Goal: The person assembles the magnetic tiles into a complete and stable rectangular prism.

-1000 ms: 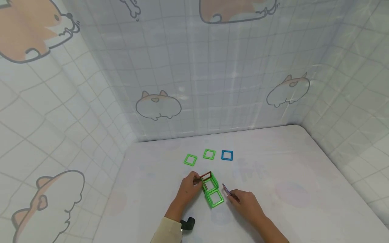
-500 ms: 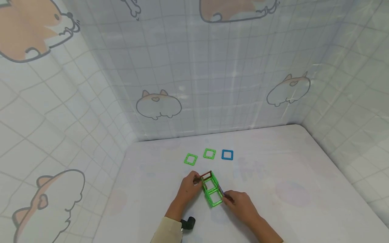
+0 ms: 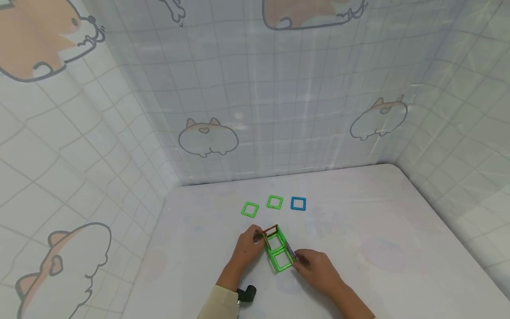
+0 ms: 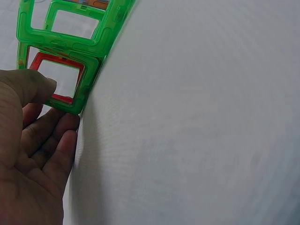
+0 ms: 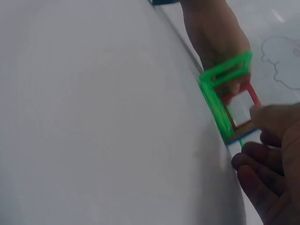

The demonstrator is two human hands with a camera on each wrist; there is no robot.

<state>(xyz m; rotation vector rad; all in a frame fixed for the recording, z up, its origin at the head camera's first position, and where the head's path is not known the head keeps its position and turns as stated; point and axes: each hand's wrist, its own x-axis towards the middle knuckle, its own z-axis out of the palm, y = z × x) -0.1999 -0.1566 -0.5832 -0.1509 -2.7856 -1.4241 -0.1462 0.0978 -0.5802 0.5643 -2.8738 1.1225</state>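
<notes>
Three loose squares [image 3: 274,202] behind structure [image 3: 277,248]

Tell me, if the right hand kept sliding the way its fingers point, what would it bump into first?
Probably the green tile structure: the right hand already pinches a dark tile against its right edge. Beyond it is the left hand.

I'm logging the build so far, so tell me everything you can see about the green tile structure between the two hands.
The green tile structure is made of translucent green plastic square frames with open centres: some lie flat on the white table, others stand upright, with a red frame joined at the far end. The left hand holds its left side; the right hand presses a dark tile against its right edge.
</notes>
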